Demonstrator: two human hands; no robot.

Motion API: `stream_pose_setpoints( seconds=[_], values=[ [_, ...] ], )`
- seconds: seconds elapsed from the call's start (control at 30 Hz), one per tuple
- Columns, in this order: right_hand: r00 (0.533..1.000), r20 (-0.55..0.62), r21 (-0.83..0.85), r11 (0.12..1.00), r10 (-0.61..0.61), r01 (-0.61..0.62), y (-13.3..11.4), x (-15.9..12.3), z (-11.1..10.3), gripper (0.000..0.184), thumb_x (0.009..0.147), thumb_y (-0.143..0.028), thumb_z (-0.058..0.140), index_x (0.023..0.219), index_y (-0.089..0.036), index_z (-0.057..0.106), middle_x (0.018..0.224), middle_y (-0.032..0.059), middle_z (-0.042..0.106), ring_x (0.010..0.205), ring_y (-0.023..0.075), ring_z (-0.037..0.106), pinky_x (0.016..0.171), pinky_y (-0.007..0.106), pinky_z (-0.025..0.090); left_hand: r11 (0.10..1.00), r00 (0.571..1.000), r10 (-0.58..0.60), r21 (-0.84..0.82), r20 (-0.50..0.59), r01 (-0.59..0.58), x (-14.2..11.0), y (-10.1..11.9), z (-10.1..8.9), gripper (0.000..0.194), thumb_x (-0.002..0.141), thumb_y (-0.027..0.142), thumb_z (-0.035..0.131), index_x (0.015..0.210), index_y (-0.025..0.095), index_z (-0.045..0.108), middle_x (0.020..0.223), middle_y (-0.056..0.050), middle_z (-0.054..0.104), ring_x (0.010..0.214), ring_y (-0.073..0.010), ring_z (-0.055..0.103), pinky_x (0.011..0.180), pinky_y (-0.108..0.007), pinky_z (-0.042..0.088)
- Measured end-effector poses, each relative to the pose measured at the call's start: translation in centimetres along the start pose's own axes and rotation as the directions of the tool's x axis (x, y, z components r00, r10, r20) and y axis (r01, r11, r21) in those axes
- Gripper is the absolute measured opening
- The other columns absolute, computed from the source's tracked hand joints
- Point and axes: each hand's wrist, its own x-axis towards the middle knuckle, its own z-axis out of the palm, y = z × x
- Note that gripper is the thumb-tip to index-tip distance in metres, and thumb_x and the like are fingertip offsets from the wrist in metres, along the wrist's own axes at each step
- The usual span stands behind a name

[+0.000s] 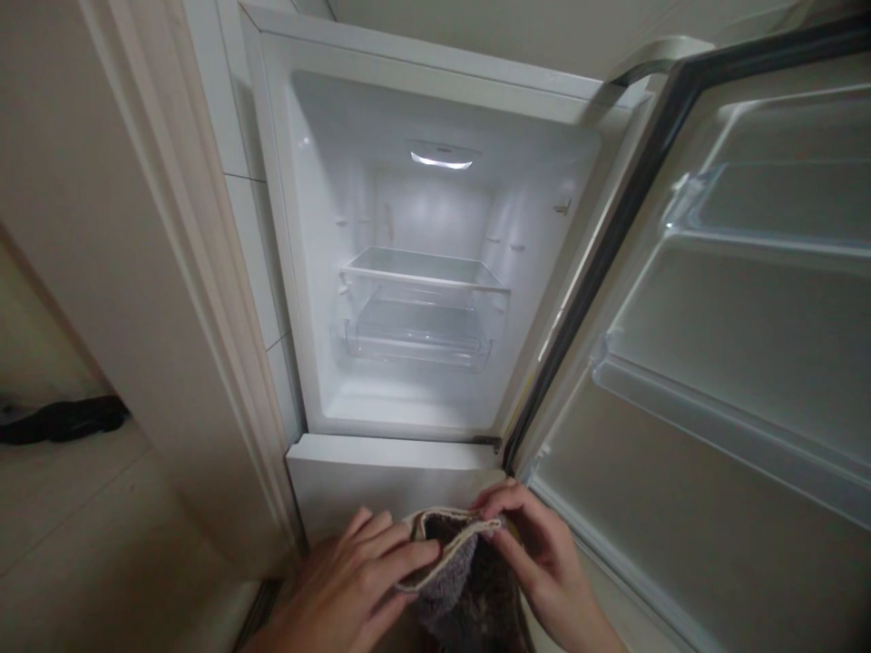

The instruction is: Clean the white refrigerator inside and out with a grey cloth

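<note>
At the bottom middle, a fuzzy grey-brown cloth [449, 580] with a pale stitched edge hangs between my two hands. The fingers of my left hand [367, 571] are closed on its left part, with the edge folded under them. My right hand [544, 553] pinches the right end of the edge between thumb and fingers. The cloth's lower part drops out of the picture. Just beyond my hands is an open white fridge [398, 453], its lamp [441, 161] lit. Inside are a glass shelf [425, 266] and a clear drawer [415, 345].
The fridge door [680, 326] stands wide on the right, with clear door racks [708, 426] and a dark seal [612, 227]. A wooden door frame [170, 227] rises close on the left. A black object [64, 420] lies on the floor beyond it.
</note>
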Motion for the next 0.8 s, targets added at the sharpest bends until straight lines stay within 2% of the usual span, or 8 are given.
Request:
stream_pose_setpoints(
  seconds=[0.1,0.27,0.37,0.47,0.53,0.63,0.7,0.8],
  values=[
    [0.998,0.046,0.008,0.999,0.034,-0.035,-0.3,-0.5,-0.2,0.023,0.108,-0.048,0.069,0.103,-0.027,0.075,0.102,0.0043,0.077,0.098,0.0193,0.074,0.089,0.028,0.055,0.998,0.999,0.003,0.062,0.046,-0.006,0.2,0.8,0.4,0.07,0.094,0.016,0.079,0.155,0.044,0.057,0.146,0.001,0.076,0.134,-0.0293,0.072,0.125,-0.056,0.051],
    [0.975,0.21,-0.048,0.997,0.072,-0.063,-0.2,-1.5,-0.2,0.024,0.112,-0.046,0.061,0.104,-0.027,0.073,0.105,0.0053,0.077,0.103,0.0212,0.073,0.095,0.032,0.054,0.977,0.978,-0.063,0.212,0.201,0.019,1.9,2.4,0.3,0.026,0.093,0.027,0.084,0.118,0.027,0.077,0.117,-0.004,0.082,0.111,-0.0308,0.08,0.118,-0.058,0.054],
    [0.98,0.2,-0.079,0.997,0.019,-0.003,0.1,-1.6,-0.7,0.023,0.114,-0.043,0.057,0.104,-0.028,0.072,0.106,0.0046,0.076,0.104,0.0201,0.073,0.095,0.031,0.054,0.957,0.985,-0.079,0.288,0.155,0.032,2.5,2.6,-0.7,0.029,0.091,0.029,0.088,0.118,0.028,0.075,0.12,-0.004,0.08,0.108,-0.0309,0.079,0.11,-0.054,0.057],
    [0.99,0.144,-0.096,0.995,-0.006,0.02,0.1,-1.6,-1.6,0.021,0.113,-0.043,0.06,0.105,-0.028,0.072,0.105,0.0041,0.076,0.102,0.0191,0.074,0.093,0.028,0.056,0.946,0.999,-0.013,0.324,0.032,0.002,2.8,2.3,-2.7,0.046,0.078,0.023,0.099,0.114,0.027,0.072,0.117,-0.003,0.078,0.102,-0.0313,0.078,0.094,-0.046,0.059],
    [0.993,0.121,-0.115,0.993,-0.011,0.025,-0.1,-1.5,-2.1,0.021,0.113,-0.042,0.062,0.103,-0.027,0.072,0.104,0.0046,0.076,0.101,0.0191,0.074,0.092,0.028,0.057,0.964,0.995,0.058,0.263,-0.081,-0.035,2.8,2.2,-4.2,0.051,0.072,0.026,0.104,0.108,0.027,0.068,0.113,-0.002,0.077,0.098,-0.0287,0.076,0.085,-0.038,0.057],
    [0.991,0.127,-0.159,0.985,-0.043,0.063,-0.9,-1.0,-2.3,0.018,0.113,-0.038,0.062,0.104,-0.025,0.072,0.102,0.0058,0.075,0.099,0.0187,0.073,0.089,0.027,0.056,0.997,0.968,0.082,0.022,-0.238,-0.079,2.9,2.2,-6.1,0.053,0.074,0.044,0.104,0.098,0.027,0.059,0.097,0.003,0.074,0.085,-0.0195,0.073,0.073,-0.027,0.053],
    [0.985,0.146,-0.159,0.981,-0.089,0.112,-1.5,-0.4,-2.2,0.015,0.113,-0.033,0.061,0.106,-0.024,0.071,0.103,0.0054,0.075,0.098,0.0171,0.072,0.089,0.025,0.055,0.989,0.965,0.026,-0.134,-0.262,-0.064,2.9,2.1,-7.2,0.055,0.076,0.054,0.101,0.092,0.027,0.056,0.085,0.007,0.069,0.073,-0.0148,0.07,0.064,-0.023,0.05],
    [0.968,0.2,-0.129,0.976,-0.148,0.176,-2.3,0.7,-2.1,0.015,0.115,-0.027,0.056,0.11,-0.026,0.07,0.108,0.0041,0.073,0.102,0.0144,0.07,0.093,0.022,0.053,0.982,0.982,-0.01,-0.187,-0.186,-0.026,2.8,1.6,-8.3,0.034,0.089,0.044,0.092,0.109,0.029,0.068,0.092,0.006,0.075,0.079,-0.0141,0.074,0.069,-0.02,0.052]
  ],
)
